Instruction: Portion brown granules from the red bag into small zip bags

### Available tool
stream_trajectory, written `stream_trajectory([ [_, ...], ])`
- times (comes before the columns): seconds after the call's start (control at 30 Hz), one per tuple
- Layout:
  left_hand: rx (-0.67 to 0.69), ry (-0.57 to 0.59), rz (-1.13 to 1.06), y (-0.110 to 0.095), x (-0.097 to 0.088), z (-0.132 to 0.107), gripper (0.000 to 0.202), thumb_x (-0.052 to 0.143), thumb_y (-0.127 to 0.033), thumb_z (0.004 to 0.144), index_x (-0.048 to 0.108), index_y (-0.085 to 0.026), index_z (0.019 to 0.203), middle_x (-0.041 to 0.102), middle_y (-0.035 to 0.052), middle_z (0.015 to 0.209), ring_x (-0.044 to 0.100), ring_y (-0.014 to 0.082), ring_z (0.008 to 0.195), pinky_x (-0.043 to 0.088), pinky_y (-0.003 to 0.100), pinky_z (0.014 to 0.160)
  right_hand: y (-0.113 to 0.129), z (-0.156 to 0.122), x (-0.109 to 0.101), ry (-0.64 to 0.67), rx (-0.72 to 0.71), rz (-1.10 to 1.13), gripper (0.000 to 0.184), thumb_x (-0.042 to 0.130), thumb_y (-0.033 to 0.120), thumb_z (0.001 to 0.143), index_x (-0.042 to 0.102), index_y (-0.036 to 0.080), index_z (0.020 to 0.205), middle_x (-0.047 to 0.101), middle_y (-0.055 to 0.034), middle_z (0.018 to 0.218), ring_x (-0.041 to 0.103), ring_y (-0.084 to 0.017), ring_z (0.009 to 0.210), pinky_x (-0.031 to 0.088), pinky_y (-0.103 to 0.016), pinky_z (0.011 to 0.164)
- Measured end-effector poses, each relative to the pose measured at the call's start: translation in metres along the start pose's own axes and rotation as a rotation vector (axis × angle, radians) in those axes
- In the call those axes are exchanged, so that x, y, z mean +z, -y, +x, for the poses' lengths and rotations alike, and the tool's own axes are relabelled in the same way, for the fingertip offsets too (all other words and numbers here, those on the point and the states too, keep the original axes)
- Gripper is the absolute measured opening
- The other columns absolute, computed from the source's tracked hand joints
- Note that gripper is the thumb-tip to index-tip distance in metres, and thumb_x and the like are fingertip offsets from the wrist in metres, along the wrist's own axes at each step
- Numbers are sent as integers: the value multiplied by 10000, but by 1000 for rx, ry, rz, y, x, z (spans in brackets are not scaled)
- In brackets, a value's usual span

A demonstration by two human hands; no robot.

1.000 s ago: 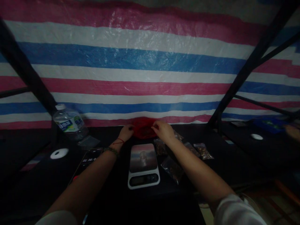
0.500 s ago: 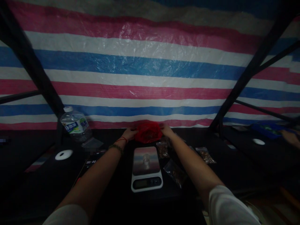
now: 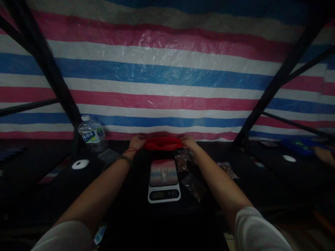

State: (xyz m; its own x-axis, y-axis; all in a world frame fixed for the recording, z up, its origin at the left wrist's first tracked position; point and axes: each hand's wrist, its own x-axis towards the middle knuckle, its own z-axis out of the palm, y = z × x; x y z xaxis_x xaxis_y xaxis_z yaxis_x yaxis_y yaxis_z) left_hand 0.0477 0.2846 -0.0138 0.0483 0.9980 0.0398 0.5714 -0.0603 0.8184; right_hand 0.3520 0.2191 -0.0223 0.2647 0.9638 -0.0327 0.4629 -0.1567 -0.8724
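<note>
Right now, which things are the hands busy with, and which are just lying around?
In use: left hand and right hand gripping the crumpled red plastic bag.

Lying about: white digital scale, clear plastic water bottle, small clear packets, round white disc.

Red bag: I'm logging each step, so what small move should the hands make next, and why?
Probably draw the red bag toward the scale. The left hand and right hand grip its two ends, stretched flat at the far table edge, and the scale's platform just in front is bare.
</note>
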Motion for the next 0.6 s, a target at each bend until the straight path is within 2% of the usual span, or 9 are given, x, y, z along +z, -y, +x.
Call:
stream_trajectory([
  [0.1,-18,34,-91,-4,-13,-25,305,616,-299,703,679,-130,949,692,54,712,627,143,574,468,214,506,19,-14,7,44,-3,69,219,609,162,758,692,138,960,714,-56,805,635,-115,607,530,-214,563],
  [0.23,-48,64,-179,-1,-49,-72,466,648,-428,704,615,-139,1068,688,41,724,619,121,530,466,199,482,51,-31,22,141,-65,124,214,629,218,785,687,150,979,724,-59,895,661,-121,699,550,-219,630],
  [0.33,-116,81,-236,8,-78,-115,553,686,-433,671,560,-162,1137,690,28,721,634,123,542,488,200,505,72,-40,42,221,-127,110,214,604,217,813,687,153,1000,726,-57,921,663,-116,715,549,-210,647],
  [0.4,-152,83,-287,17,-92,-143,593,695,-428,663,529,-181,1177,694,21,747,636,117,541,492,197,512,82,-45,60,268,-165,66,219,588,187,819,690,150,1009,728,-50,893,658,-110,695,541,-200,640],
  [0.5,-217,147,-243,34,-97,-182,642,672,-440,686,485,-176,1241,701,38,794,644,127,548,494,205,512,92,-52,89,324,-217,-55,194,608,145,786,721,146,944,724,-35,779,645,-119,644,526,-208,628],
  [0.6,-211,269,-88,49,-95,-211,655,633,-468,706,480,-166,1267,699,46,810,635,145,512,481,225,472,98,-58,107,320,-290,-195,148,684,149,722,742,144,859,728,-49,784,662,-174,745,516,-255,723],
])
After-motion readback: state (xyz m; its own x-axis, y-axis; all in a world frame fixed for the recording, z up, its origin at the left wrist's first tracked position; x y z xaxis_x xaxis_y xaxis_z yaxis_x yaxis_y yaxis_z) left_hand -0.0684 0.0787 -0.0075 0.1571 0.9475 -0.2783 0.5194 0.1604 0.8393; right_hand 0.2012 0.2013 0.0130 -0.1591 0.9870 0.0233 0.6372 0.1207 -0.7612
